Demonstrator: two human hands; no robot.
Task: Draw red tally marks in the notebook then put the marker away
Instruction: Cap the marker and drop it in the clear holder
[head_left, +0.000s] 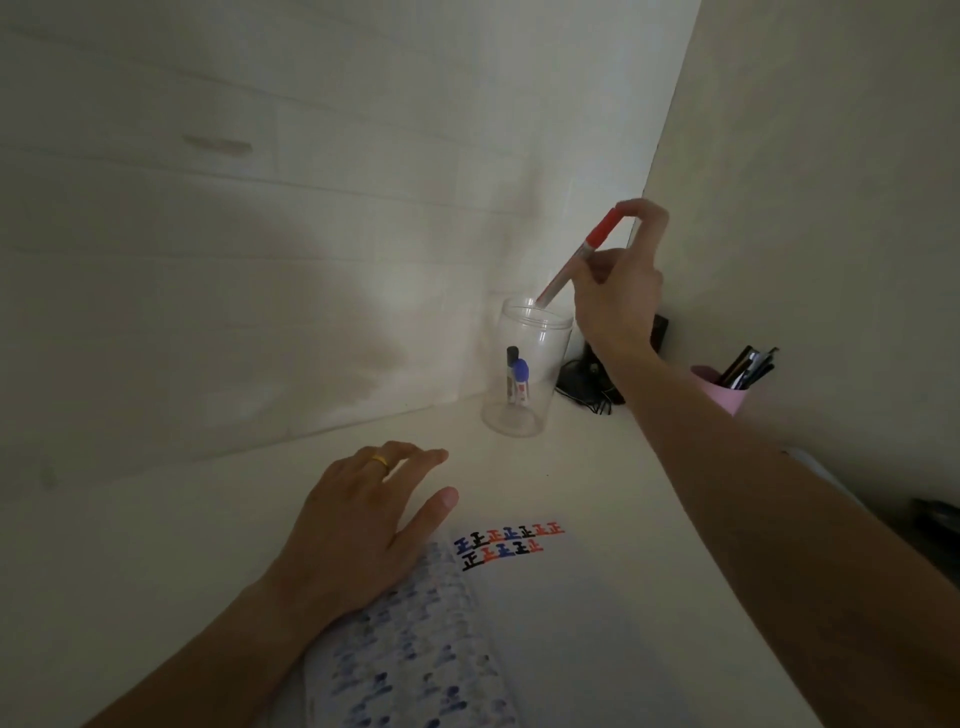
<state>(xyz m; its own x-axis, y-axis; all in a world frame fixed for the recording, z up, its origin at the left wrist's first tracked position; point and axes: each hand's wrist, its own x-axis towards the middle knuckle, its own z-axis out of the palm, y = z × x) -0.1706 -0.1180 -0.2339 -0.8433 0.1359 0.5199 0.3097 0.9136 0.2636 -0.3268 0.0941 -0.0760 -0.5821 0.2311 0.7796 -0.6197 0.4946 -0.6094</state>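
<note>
Head view, nearest first: the open notebook (519, 623) lies on the pale tabletop (156, 545), rows of red, blue and black tally marks (506, 545) on its right page. Left hand (358, 530) rests flat on its left edge, fingers spread, gripping nothing. Farther back, right hand (618, 296) pinches the capped red marker (579, 260), its lower end at the rim of the clear jar (524, 369) holding two markers.

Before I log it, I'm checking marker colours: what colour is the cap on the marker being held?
Red cap, right hand; head view.
</note>
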